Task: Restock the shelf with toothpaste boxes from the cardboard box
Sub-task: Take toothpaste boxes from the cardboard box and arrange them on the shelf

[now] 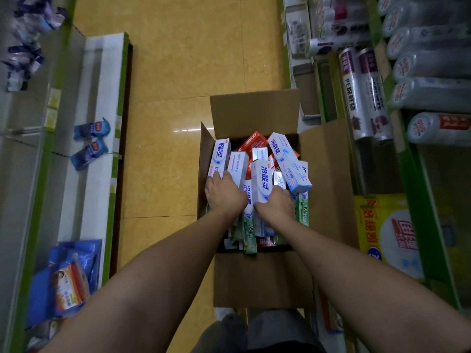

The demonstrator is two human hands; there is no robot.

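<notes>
Your left hand grips the edge toothpaste box, your right hand clasps the middle toothpaste box, both crowded inside the cardboard box beside shelved film rolls.

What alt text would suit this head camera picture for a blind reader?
A person's left hand and right hand reach down into an open cardboard box crammed with toothpaste boxes on a yellow floor; the right hand grips a white-and-blue box. Stocked store shelves line both sides.

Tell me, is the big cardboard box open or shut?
Open. The cardboard box has its flaps spread outward, and jumbled toothpaste boxes show inside.
</notes>
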